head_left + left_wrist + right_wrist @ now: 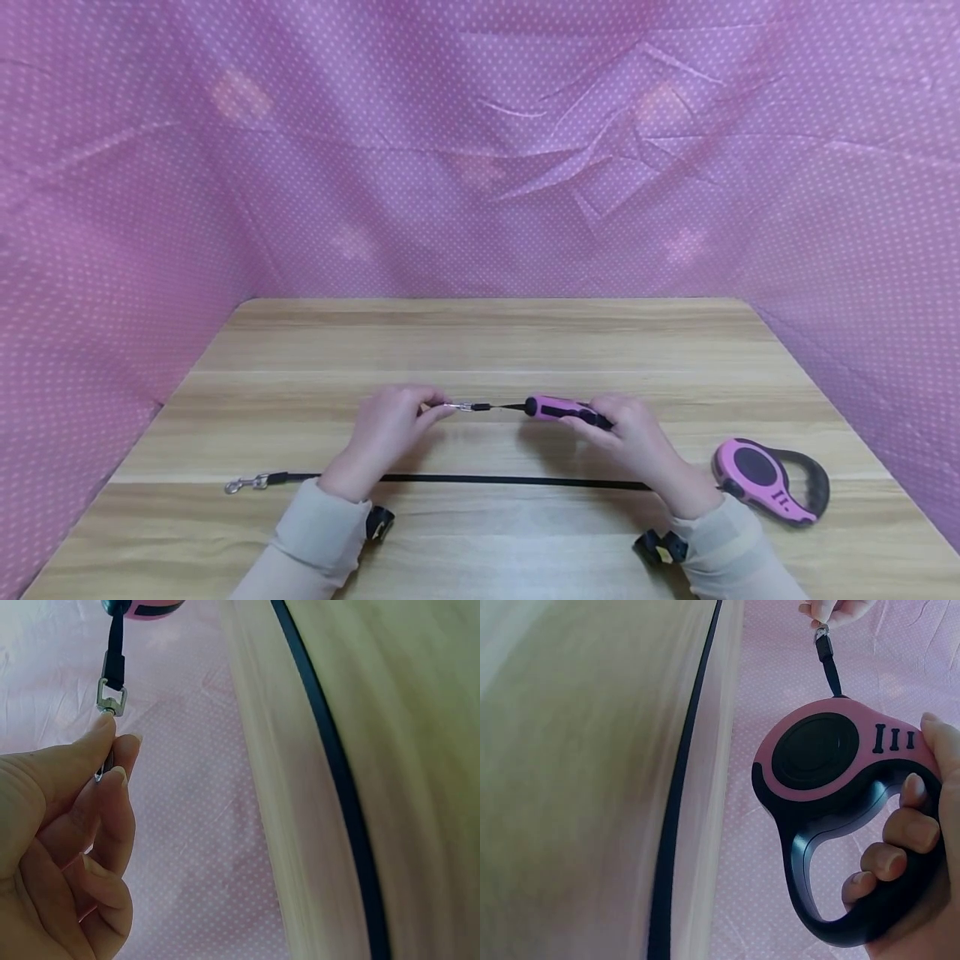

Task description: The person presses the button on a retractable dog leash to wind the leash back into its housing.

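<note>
My right hand (630,433) grips the black handle of a pink and black retractable dog leash (814,754), its fingers curled through the loop. A short stretch of black strap runs from the casing to a silver snap hook (110,701). My left hand (390,425) pinches that hook between thumb and fingertips, which hide part of it. Both hands are raised above the table. Below them a second pink retractable leash (757,475) lies at the right, its black strap (495,479) drawn out leftward across the table. That strap ends in another snap hook (246,483) at the far left.
The wooden table (480,342) has its far edge against a pink dotted cloth (480,208), which also hangs at both sides. The drawn-out strap passes beneath both forearms. A black wrist camera (660,548) sits at the right cuff, another (379,523) at the left.
</note>
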`<state>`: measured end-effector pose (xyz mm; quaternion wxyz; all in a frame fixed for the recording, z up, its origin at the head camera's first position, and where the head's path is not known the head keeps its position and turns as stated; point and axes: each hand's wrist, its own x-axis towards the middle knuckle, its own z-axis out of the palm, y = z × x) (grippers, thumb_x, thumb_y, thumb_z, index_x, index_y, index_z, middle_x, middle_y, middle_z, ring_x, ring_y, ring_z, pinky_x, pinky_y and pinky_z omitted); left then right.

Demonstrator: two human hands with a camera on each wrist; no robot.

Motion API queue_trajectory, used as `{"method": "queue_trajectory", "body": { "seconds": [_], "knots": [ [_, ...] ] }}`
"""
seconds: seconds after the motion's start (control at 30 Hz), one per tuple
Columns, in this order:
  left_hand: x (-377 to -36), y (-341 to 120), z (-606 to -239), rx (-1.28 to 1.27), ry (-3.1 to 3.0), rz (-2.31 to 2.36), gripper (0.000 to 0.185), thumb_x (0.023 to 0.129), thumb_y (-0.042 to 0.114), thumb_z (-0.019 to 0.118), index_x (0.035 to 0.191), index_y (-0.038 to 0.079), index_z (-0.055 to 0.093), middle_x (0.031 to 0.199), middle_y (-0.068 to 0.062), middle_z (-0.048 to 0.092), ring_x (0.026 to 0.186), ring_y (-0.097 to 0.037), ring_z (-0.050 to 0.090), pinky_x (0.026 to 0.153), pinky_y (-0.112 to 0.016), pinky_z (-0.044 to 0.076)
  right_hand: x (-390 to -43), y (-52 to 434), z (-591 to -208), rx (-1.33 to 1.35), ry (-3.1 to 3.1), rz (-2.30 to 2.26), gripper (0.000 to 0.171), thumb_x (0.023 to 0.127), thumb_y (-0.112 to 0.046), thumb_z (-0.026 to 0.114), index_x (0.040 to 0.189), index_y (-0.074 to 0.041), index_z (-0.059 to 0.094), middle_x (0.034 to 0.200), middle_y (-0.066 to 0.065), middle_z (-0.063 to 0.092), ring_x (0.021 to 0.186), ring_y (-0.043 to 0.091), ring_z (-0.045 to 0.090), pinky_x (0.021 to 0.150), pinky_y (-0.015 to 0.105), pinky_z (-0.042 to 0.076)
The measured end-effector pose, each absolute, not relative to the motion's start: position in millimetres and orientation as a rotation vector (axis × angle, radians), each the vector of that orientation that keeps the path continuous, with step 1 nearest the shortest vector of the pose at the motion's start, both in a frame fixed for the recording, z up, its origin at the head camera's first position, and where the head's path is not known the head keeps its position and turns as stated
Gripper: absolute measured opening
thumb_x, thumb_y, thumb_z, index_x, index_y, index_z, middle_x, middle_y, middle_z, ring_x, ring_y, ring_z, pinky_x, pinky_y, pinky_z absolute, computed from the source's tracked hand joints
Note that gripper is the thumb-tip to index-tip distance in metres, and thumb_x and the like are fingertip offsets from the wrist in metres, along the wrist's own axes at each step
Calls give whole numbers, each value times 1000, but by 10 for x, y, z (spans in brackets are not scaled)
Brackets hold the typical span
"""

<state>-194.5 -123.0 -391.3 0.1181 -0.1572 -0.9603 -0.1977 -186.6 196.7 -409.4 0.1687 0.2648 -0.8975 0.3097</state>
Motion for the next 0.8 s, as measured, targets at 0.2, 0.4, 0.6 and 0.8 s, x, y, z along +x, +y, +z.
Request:
{"method": "queue_trajectory", "body": {
  "seconds": [0.2,0.4,0.6,0.8],
  "knots": [
    [-1932,-1178,-3924,-468,-2830,-580,15,89,38,71,93,25,77,87,8,75,65,-3,55,61,-24,46,-1855,1950,-4087,753,-2580,911,24,88,-22,74,69,-18,60,63,-12,53,57,-1,41,54,19,38],
    [-1924,-1139,-3918,-472,-2856,-610,14,90,38,71,93,25,77,80,11,71,60,-4,48,58,-22,41,-1855,1928,-4100,787,-2557,950,24,89,-22,74,70,-18,61,63,-13,52,57,-3,41,53,19,39],
    [-1918,-1126,-3931,-504,-2836,-604,14,89,37,72,93,25,78,79,10,72,58,-2,47,55,-22,39,-1869,1915,-4132,849,-2479,911,27,87,-21,75,67,-18,58,62,-14,50,56,-5,38,51,17,38],
    [-1910,-1106,-3942,-550,-2823,-623,15,88,36,73,93,24,78,78,9,72,55,-2,44,52,-20,37,-1863,1904,-4120,860,-2495,911,25,86,-20,76,68,-19,59,63,-15,51,56,-4,38,51,17,38]
  ]
}}
